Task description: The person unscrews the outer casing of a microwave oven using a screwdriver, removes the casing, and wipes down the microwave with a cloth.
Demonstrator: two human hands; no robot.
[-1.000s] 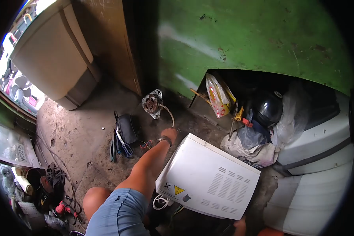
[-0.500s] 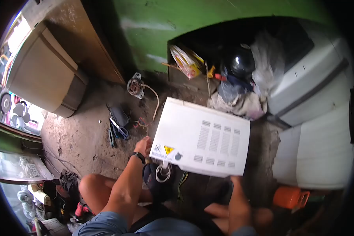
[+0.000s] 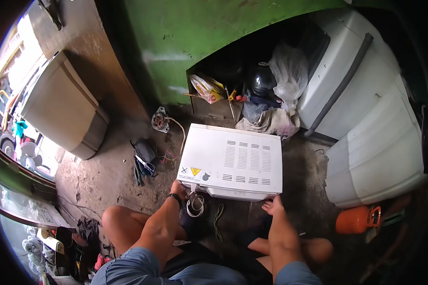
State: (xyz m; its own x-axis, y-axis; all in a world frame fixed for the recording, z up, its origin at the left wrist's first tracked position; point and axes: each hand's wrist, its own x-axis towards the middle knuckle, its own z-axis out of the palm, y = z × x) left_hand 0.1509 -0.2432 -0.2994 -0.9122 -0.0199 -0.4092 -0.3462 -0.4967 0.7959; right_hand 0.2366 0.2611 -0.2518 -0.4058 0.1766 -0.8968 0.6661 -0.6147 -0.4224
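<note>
A white metal appliance (image 3: 214, 159) that looks like a microwave oven lies in front of me, its vented face up. Slots run across its right part, and a yellow warning label is near its left front corner. At that corner my left hand (image 3: 178, 189) is closed around the edge, fingers partly hidden by the casing. My right hand (image 3: 273, 205) holds the right front corner, its fingers curled at the lower edge. A coiled pale power cord (image 3: 195, 205) hangs from the front side. Just beyond it, a loop of green-yellow wire (image 3: 218, 222) rests on the ground.
Scissors (image 3: 145, 165) and a dark pouch (image 3: 144, 149) lie left on the dirt floor. Behind them sits a small motor (image 3: 160, 119) with a cable. Bags and a black helmet (image 3: 261, 80) fill the back recess. An orange gas cylinder (image 3: 352, 220) and large white panels stand right.
The appliance sits more level in the picture, its right side shifted left. My right hand, mostly hidden before, now shows its fingers at the corner. The view has turned slightly.
</note>
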